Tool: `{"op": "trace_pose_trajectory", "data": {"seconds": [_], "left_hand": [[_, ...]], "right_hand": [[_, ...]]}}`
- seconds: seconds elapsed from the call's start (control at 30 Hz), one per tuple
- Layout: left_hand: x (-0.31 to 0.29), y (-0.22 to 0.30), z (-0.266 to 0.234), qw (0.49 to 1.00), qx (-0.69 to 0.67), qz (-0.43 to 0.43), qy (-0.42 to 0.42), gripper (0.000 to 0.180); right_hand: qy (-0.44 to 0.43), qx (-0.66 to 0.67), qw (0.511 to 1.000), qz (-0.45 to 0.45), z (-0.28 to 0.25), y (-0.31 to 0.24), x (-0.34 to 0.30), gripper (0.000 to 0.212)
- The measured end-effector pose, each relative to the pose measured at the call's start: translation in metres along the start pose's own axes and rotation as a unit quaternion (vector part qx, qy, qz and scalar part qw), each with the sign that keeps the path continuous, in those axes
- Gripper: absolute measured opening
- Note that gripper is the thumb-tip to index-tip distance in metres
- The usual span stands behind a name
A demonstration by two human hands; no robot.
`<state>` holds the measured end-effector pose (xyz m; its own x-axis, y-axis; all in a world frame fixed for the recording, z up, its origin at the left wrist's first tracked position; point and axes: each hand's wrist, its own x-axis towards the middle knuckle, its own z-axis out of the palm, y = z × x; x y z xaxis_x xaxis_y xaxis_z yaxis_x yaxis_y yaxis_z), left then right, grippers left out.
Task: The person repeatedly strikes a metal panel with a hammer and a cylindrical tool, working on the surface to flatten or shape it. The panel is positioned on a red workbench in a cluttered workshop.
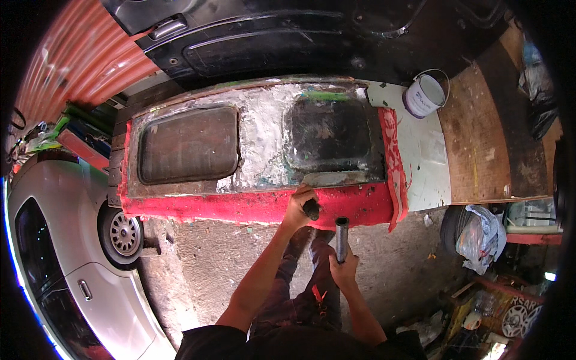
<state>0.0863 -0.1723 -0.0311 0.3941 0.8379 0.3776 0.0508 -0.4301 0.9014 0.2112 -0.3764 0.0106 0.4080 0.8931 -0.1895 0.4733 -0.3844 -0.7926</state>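
Observation:
My left hand (298, 206) is closed around a dark, round-ended handle (311, 209) at the near edge of a worn panel (262, 129). What the handle leads to is hidden by my fingers. In my right hand (344, 271) a grey metal pipe (342, 234) stands upright, its hollow end up, close to the right of the left hand. The panel lies flat with two rounded rectangular areas and rough white, flaking material between them. Red cloth (252, 206) spreads under it and shows along its near and right edges.
A white paint can (425, 95) with a wire handle stands right of the panel on a pale board (425, 162). A large black vehicle panel (270, 36) rises behind. A silver car (78, 240) is at left. Right, a plastic bag (482, 240) hangs by a tyre (454, 233).

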Motion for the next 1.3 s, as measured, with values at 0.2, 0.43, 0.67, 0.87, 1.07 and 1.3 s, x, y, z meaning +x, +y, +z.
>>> {"op": "trace_pose_trajectory", "data": {"seconds": [0.2,0.43,0.67,0.87,1.07,1.3], "left_hand": [[0.0,-0.003,0.005,0.999,-0.015,-0.007,0.034,0.027],[0.006,-0.004,0.01,0.999,0.003,-0.003,0.053,0.026],[0.006,-0.003,0.003,0.998,0.019,-0.029,0.045,0.025],[0.007,-0.003,0.011,0.998,-0.002,-0.003,0.061,0.022],[0.004,-0.003,0.012,0.998,0.002,-0.001,0.07,0.022],[0.007,0.004,0.017,0.997,0.01,-0.002,0.077,0.021]], "right_hand": [[0.028,0.007,0.998,-0.063,0.007,-0.023,0.009,0.026],[0.071,0.032,0.983,-0.165,0.042,0.004,0.036,0.03],[0.175,0.119,0.971,-0.114,0.031,0.003,0.025,0.018],[0.037,-0.106,0.987,-0.118,0.042,0.004,0.037,0.025],[0.15,0.122,0.978,-0.074,0.016,-0.016,0.021,0.017],[0.031,-0.075,0.993,-0.09,0.039,0.003,0.037,0.022]]}}
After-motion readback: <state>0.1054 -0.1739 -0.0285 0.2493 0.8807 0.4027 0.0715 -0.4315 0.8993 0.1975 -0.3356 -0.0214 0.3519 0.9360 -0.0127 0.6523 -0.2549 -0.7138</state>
